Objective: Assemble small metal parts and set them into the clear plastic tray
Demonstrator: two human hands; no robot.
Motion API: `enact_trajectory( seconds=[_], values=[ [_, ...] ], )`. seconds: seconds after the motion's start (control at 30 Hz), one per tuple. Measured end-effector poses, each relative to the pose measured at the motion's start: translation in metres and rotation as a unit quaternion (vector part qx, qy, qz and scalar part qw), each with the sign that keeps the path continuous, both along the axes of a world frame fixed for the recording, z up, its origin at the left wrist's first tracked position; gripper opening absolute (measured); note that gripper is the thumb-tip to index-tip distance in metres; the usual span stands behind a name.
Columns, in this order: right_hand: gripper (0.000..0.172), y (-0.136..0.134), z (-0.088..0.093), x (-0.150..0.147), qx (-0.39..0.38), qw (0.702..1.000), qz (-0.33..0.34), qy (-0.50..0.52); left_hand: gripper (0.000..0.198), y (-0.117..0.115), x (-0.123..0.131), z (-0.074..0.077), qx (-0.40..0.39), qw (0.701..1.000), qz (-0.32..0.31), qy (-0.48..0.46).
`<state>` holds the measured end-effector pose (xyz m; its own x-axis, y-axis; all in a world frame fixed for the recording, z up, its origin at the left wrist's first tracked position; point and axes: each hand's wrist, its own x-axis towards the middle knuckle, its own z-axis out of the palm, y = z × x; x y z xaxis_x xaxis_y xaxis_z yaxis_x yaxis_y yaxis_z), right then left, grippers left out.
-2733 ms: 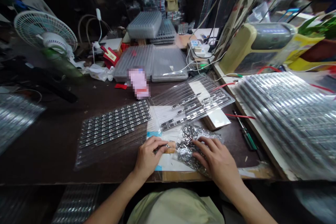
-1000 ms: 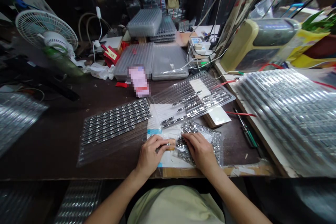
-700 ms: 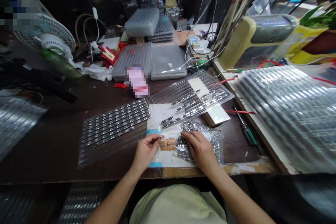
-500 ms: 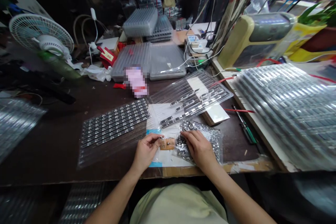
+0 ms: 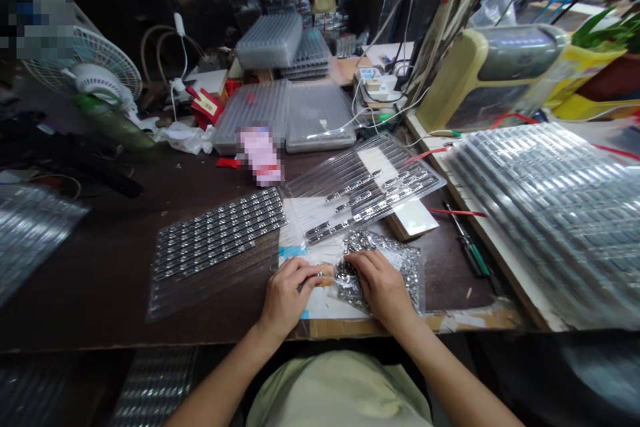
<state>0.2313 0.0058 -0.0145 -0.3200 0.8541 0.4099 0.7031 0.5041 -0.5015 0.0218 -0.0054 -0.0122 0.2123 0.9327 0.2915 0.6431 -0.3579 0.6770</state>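
My left hand [image 5: 287, 293] rests near the table's front edge with its fingers curled and pinched on a small brown board [image 5: 325, 274]. My right hand [image 5: 381, 285] lies on a clear bag of small shiny metal parts [image 5: 400, 260], fingertips pressed into the pile at the bag's left side. Beyond the hands a clear plastic tray [image 5: 365, 183] holds a few metal parts in its rows. To its left lies a tray full of parts [image 5: 220, 233].
A desk fan [image 5: 95, 80] stands at the far left. Grey lidded trays [image 5: 285, 117] sit at the back. A big stack of clear trays [image 5: 555, 207] fills the right. A green-handled screwdriver [image 5: 470, 253] lies right of the bag.
My right hand has pulled in from the bag's middle to its left side. My left hand lifted the brown board briefly, then lowered over it again.
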Motion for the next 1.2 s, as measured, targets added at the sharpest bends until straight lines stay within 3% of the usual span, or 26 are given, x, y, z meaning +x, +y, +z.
enact_trajectory(
  seconds=[0.2, 0.3, 0.43, 0.6, 0.8, 0.97, 1.1, 1.2],
  values=[
    [0.021, -0.002, 0.006, -0.002, -0.011, 1.000, -0.010, 0.024, 0.014, -0.001, 0.003, 0.002, -0.003, 1.000, 0.002, 0.006],
    [0.016, -0.005, 0.012, -0.014, -0.038, 0.998, -0.035, 0.025, 0.012, 0.001, 0.000, 0.001, -0.013, 0.999, 0.012, -0.050],
    [0.012, -0.005, 0.013, -0.036, -0.045, 0.999, -0.020, -0.016, 0.013, 0.005, -0.010, 0.001, -0.029, 0.986, 0.069, -0.148],
    [0.011, -0.003, 0.007, -0.049, -0.043, 0.998, -0.021, -0.032, 0.015, 0.007, -0.016, 0.001, -0.055, 0.976, 0.088, -0.191],
    [0.017, -0.004, 0.009, -0.043, -0.041, 0.997, -0.007, -0.071, 0.015, 0.006, -0.013, 0.001, -0.059, 0.977, 0.086, -0.188],
    [0.029, 0.000, 0.012, -0.011, 0.034, 0.984, 0.005, -0.174, 0.010, 0.008, -0.007, 0.010, -0.045, 0.986, 0.072, -0.141],
    [0.021, 0.002, 0.012, 0.004, 0.037, 0.978, 0.015, -0.205, 0.010, 0.008, 0.007, 0.015, -0.019, 0.998, 0.007, -0.065],
    [0.014, 0.000, 0.009, 0.003, 0.036, 0.983, 0.002, -0.179, 0.012, 0.008, 0.016, 0.012, -0.005, 0.999, -0.020, -0.032]
  ],
)
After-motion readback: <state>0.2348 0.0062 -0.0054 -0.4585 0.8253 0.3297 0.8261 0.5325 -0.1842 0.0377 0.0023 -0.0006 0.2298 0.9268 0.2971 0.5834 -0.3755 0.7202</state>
